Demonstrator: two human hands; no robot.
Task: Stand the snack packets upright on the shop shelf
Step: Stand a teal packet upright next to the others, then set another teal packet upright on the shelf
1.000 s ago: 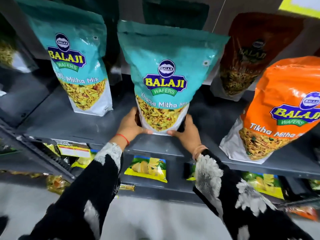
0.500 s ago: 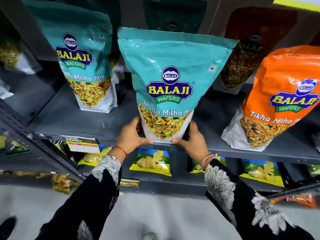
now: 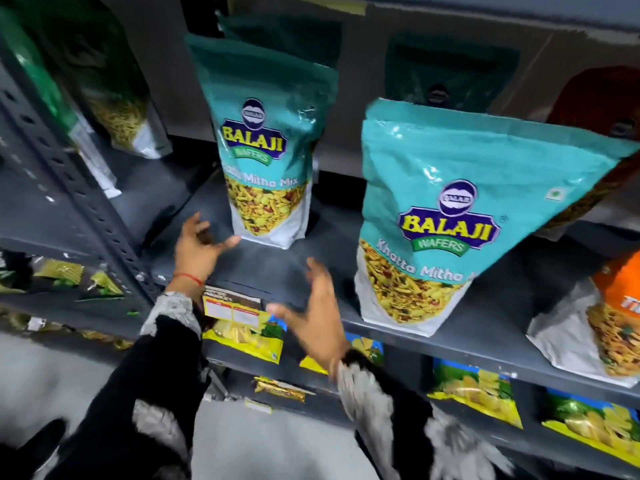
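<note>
Two teal Balaji snack packets stand upright on the dark grey shelf (image 3: 263,261). The near teal packet (image 3: 446,220) stands at the shelf's front edge, right of centre, leaning slightly left. The far teal packet (image 3: 266,143) stands further back and to the left. My left hand (image 3: 197,251) hovers with fingers spread just left of the far packet's base, touching nothing. Between the two packets, at the shelf's front edge, my right hand (image 3: 317,310) is spread too and holds nothing. An orange packet (image 3: 620,327) stands at the right edge.
A dark red packet (image 3: 602,109) and dark green ones (image 3: 450,74) stand behind. A green packet (image 3: 114,98) stands in the bay to the left, past a perforated upright post (image 3: 79,188). Yellow chip packets (image 3: 246,334) lie on the lower shelf. A price label (image 3: 232,306) hangs on the shelf edge.
Both hands have let go of the near teal packet, which stays standing. They have moved left toward the far teal packet, and the view has swung left.
</note>
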